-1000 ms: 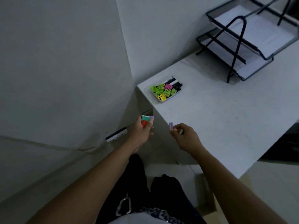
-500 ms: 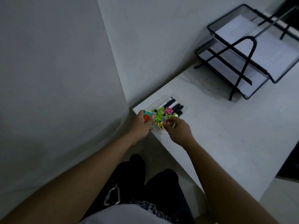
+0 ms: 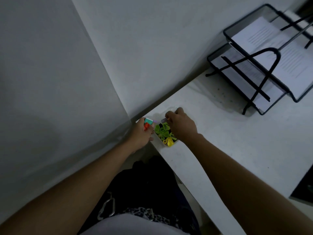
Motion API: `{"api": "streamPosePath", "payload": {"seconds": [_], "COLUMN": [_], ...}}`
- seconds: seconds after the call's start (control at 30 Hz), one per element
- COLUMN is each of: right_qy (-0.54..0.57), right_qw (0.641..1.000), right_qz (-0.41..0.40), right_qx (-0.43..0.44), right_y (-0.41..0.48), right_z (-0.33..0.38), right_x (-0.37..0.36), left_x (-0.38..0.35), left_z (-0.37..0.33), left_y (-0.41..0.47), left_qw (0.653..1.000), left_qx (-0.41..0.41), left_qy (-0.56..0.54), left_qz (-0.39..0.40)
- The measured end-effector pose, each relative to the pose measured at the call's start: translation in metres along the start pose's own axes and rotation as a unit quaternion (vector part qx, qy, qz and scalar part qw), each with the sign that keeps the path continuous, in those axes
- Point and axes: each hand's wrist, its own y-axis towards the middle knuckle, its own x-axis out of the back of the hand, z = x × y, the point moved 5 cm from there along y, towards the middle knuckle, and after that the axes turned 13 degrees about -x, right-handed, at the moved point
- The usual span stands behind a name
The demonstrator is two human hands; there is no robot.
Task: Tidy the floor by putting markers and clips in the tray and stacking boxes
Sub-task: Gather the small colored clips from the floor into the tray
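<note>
Marker (image 3: 163,119) pinched in right hand (image 3: 182,127), cap leftward over tray (image 3: 160,139); left hand (image 3: 140,134) grips marker bundle (image 3: 147,122).

Desk (image 3: 237,141): white, faint dark specks.
Walls (image 3: 50,65): pale grey.
Tray clips (image 3: 163,131): lime green; front clip (image 3: 169,141) yellow.
Left-hand clips (image 3: 147,123): teal, orange, lilac.
Right-hand clip (image 3: 163,119): purple.
Rack (image 3: 245,78): black mesh.
Paper (image 3: 264,34): white, grey print lines.
Trousers (image 3: 149,184): black.
Carabiner (image 3: 107,207): silver.
Waist cloth (image 3: 144,212): animal-spot print.
</note>
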Motion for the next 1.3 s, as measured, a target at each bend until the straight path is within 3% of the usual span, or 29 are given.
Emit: {"api": "streamPosePath", "payload": {"seconds": [0.17,0.27,0.43,0.77,1.03,1.3], "right_qy": [-0.049,0.023,0.152,0.232,0.243,0.211], "right_qw": [0.997,0.998,0.987,0.969,0.963,0.969], "right_qz": [0.028,0.041,0.051,0.069,0.088,0.111], "right_qx": [0.055,0.052,-0.030,-0.045,-0.074,-0.071], "right_y": [0.007,0.009,0.017,0.033,0.045,0.044], "right_z": [0.006,0.000,-0.024,-0.033,-0.034,-0.037], "right_x": [-0.014,-0.018,-0.012,-0.003,-0.007,-0.013], "left_x": [0.003,0.002,-0.005,-0.028,-0.025,-0.027], "left_z": [0.000,-0.001,-0.007,-0.017,-0.011,-0.017], "left_y": [0.005,0.006,0.009,0.027,0.034,0.038], "left_qw": [1.000,0.999,0.996,0.989,0.991,0.978], "left_qx": [0.007,0.006,0.009,0.004,0.001,-0.006], "left_qy": [0.026,0.044,0.094,0.145,0.133,0.205], "left_qz": [-0.003,0.000,0.004,0.041,0.022,0.031]}}
